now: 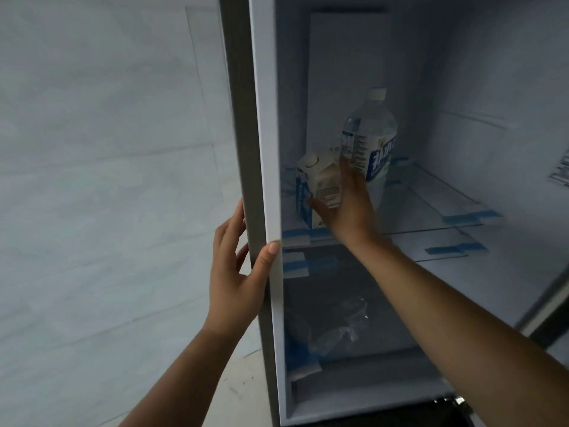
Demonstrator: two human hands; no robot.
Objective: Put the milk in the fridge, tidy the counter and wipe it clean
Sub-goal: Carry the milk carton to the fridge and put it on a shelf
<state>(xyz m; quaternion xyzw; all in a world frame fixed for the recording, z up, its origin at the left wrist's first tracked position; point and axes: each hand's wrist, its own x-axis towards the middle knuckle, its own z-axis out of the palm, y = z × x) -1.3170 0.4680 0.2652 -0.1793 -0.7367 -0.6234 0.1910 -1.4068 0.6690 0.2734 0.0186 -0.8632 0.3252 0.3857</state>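
The fridge [264,143] stands open in front of me, dim inside. A small white and blue milk carton [311,192] stands upright at the left front of a glass shelf [437,204]. My right hand [348,208] is wrapped around the carton's right side, thumb across its front. Just behind it stands a large clear water bottle [369,134] with a white cap. My left hand [237,272] grips the fridge's left front edge, thumb on the inner face and fingers on the outer side.
Blue tape strips [471,215] hold the glass shelves at their edges. A lower compartment [338,318] holds crumpled clear plastic. A pale tiled wall [107,180] fills the left. The right side of the shelf is bare.
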